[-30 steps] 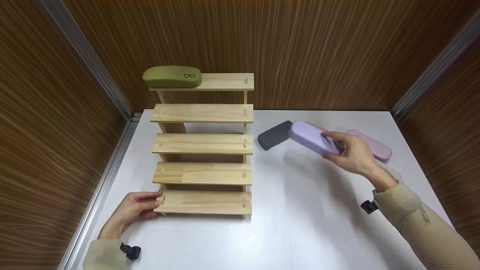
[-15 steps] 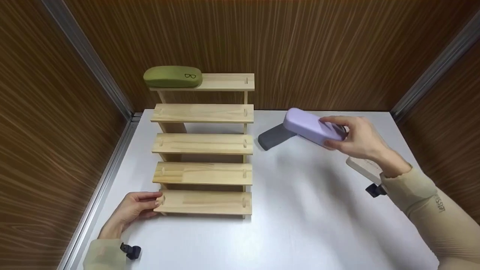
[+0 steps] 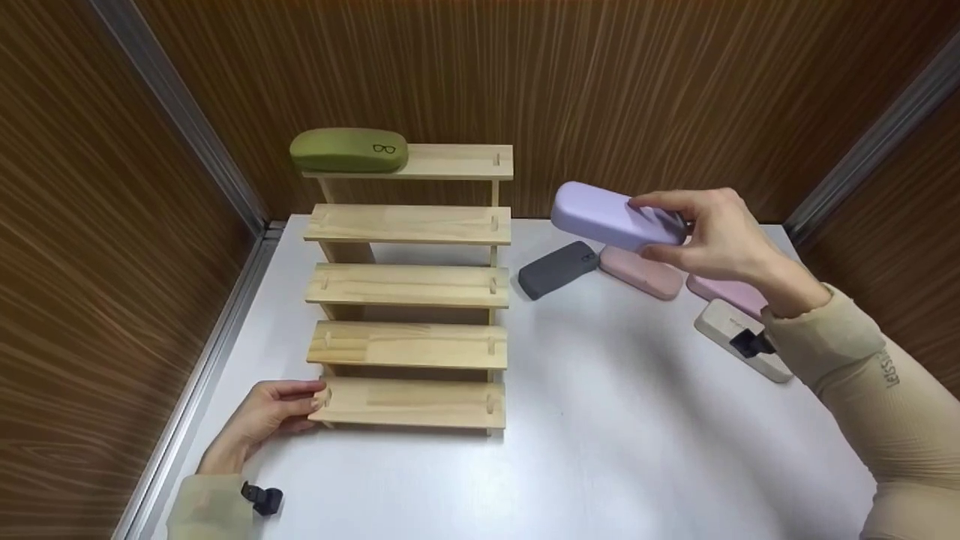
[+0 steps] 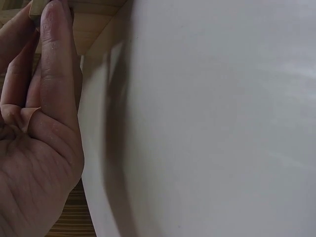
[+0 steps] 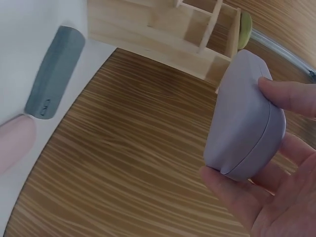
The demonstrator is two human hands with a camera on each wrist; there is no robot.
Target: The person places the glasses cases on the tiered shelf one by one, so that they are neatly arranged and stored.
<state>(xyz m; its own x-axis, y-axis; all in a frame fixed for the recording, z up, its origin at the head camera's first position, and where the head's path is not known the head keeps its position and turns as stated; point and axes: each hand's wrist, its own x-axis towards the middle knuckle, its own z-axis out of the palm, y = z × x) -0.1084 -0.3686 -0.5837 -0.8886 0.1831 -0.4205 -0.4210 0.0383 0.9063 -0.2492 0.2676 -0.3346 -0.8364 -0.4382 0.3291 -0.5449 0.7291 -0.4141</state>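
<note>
In the head view my right hand (image 3: 716, 229) grips a lavender glasses case (image 3: 619, 216) by its right end, lifted above the table. The right wrist view shows the same lavender case (image 5: 244, 116) between thumb and fingers, its lid seam closed. A tiered wooden rack (image 3: 409, 285) stands left of it, and a green glasses case (image 3: 349, 150) lies on the left of its top shelf. My left hand (image 3: 266, 416) pinches the left end of the lowest shelf. Close up in the left wrist view, the left hand's fingertips (image 4: 54, 15) hold the shelf edge.
On the white table (image 3: 585, 420) right of the rack lie a dark grey case (image 3: 559, 270), a salmon-pink case (image 3: 641, 271), a pink case (image 3: 727, 292) and a beige case (image 3: 731, 334) partly behind the right wrist camera. Wood-grain panels (image 3: 645, 90) enclose the back and sides.
My right hand has raised the lavender case and moved it slightly left, uncovering the salmon-pink and beige cases. The left hand stays on the lowest shelf.
</note>
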